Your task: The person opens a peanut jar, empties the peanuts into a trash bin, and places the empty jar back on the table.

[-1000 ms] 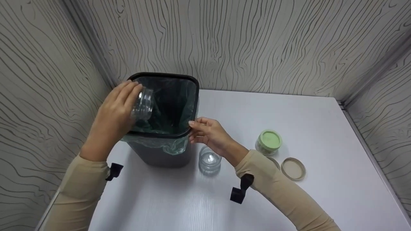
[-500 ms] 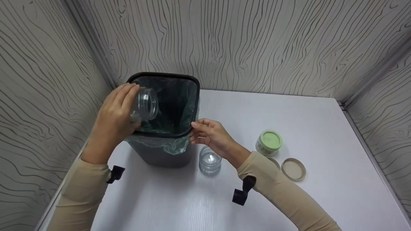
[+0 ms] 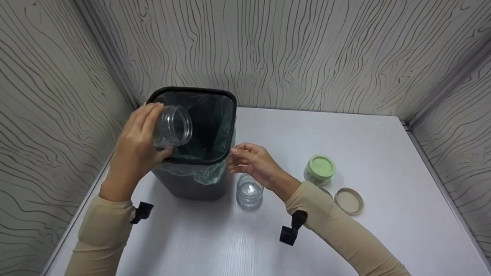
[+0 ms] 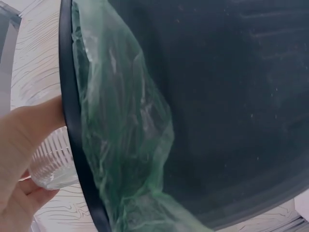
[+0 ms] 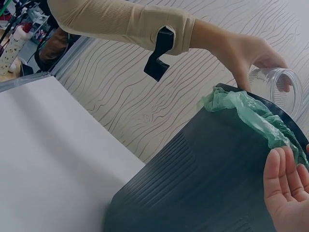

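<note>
My left hand [image 3: 135, 143] grips a clear jar [image 3: 177, 125] over the mouth of a dark waste bin [image 3: 199, 188]. The jar lies tilted on its side, its lidless mouth pointing right; nothing shows inside it. In the left wrist view, the bin's rim partly hides the ribbed jar [image 4: 54, 159]. A green bin liner [image 4: 125, 116] folds over the rim. My right hand [image 3: 255, 163] is at the bin's right front corner, thumb tip beside the rim. The right wrist view shows its fingers [image 5: 277, 169] nearly straight against the liner's edge.
A second clear jar [image 3: 249, 191], without a lid, stands right of the bin. Farther right are a jar with a green lid [image 3: 320, 168] and a loose round lid [image 3: 348, 201]; another lid is partly hidden by my right sleeve [image 3: 322, 218]. Patterned walls [image 3: 268, 53] enclose the white table.
My left hand has turned the jar, so its mouth faces more toward the camera, and shifted slightly down. The right thumb has slid outward off the bin's rim.
</note>
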`<state>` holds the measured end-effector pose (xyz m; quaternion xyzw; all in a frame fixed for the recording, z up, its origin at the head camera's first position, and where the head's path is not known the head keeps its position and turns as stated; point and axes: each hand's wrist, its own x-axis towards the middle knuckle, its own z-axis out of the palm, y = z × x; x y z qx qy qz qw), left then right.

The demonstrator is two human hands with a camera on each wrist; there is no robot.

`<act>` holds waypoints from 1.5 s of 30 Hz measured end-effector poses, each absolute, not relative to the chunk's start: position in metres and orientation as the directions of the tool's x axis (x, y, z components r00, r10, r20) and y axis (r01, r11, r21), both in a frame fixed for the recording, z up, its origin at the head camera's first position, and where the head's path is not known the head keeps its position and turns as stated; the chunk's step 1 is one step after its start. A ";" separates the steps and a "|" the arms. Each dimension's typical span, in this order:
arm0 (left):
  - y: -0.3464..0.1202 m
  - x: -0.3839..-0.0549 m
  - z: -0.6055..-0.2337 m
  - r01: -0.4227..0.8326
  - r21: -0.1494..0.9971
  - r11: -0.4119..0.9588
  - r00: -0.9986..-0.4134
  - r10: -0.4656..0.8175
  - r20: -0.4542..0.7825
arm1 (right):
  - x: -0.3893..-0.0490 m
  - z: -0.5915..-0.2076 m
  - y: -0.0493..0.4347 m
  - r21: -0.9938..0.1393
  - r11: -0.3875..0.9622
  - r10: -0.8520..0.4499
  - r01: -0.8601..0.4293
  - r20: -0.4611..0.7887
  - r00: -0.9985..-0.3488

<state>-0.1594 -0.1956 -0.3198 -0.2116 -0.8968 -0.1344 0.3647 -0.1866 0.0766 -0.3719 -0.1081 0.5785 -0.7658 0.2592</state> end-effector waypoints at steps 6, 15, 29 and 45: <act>-0.194 -0.157 -0.323 0.474 0.135 0.870 -0.641 0.236 0.731 | -0.187 -0.376 0.079 -0.940 -0.191 -0.526 0.284 -0.146 -0.838; -0.190 -0.154 -0.323 0.519 0.218 0.826 -0.601 0.172 0.781 | -0.186 -0.380 0.082 -0.937 -0.192 -0.526 0.291 -0.152 -0.837; -0.182 -0.147 -0.323 0.531 0.235 0.814 -0.571 0.139 0.809 | -0.180 -0.391 0.090 -0.932 -0.186 -0.513 0.312 -0.179 -0.840; -0.172 -0.143 -0.326 0.572 0.242 0.784 -0.533 0.131 0.836 | -0.177 -0.414 0.108 -0.915 -0.184 -0.479 0.358 -0.235 -0.846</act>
